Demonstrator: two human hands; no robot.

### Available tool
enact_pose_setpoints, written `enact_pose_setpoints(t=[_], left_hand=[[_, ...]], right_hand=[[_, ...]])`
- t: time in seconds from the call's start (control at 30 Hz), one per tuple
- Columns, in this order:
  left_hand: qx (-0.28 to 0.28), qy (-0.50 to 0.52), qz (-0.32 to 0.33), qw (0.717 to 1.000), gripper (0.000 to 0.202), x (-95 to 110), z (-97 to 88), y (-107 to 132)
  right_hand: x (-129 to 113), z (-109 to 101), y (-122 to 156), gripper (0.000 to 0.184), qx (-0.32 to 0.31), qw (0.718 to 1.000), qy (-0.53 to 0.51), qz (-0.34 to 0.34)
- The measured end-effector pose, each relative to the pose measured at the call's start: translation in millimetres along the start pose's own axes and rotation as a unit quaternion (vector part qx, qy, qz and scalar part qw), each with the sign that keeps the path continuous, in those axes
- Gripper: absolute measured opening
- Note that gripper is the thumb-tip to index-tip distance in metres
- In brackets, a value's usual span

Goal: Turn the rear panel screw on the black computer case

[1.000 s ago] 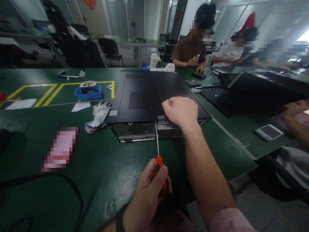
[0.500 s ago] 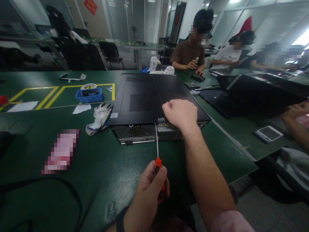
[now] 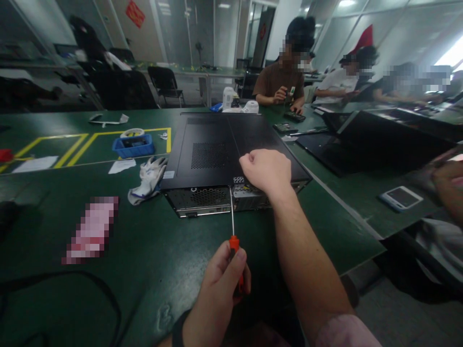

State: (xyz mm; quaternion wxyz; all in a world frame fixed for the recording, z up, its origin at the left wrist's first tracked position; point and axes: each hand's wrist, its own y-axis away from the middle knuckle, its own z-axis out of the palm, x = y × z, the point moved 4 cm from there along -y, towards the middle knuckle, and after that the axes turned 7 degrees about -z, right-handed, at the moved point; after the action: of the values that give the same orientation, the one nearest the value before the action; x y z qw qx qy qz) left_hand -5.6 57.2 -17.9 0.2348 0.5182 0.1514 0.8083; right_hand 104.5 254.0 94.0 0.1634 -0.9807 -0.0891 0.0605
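Left hand (image 3: 219, 282) grips screwdriver (image 3: 234, 242), right hand (image 3: 269, 169) (fisted) on case (image 3: 213, 129) behind near edge of worktop (image 3: 152, 270): apparent screw-turning, steadiness needed next.

The case (image 3: 200, 127) is laid flat on the table (image 3: 170, 270), its black top panel closed over it and pierced by a patch of small holes. The screwdriver (image 3: 234, 242) (orange-red and dark in the handle) is gripped, its thin metal shaft pointed at the case's near face, just under the panel's edge.
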Motion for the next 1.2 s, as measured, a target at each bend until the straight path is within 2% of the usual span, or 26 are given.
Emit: enact_pose_setpoints(t=[0.5, 0.7, 1.2], left_hand=[[-0.007, -0.028, 0.02, 0.999, 0.054, 7, -1.4, 3], [-0.026, -0.024, 0.033, 0.999, 0.051, 11, 1.1, 4], [-0.051, -0.008, 0.066, 0.997, 0.043, 9, 2.8, -1]], right_hand=[[0, 0, 0, 0.044, -0.007, 1.0, -0.006, 0.01], [1, 0, 0, 0.043, -0.008, 1.0, -0.007, 0.015], [0, 0, 2, 0.046, -0.006, 1.0, -0.003, 0.012]])
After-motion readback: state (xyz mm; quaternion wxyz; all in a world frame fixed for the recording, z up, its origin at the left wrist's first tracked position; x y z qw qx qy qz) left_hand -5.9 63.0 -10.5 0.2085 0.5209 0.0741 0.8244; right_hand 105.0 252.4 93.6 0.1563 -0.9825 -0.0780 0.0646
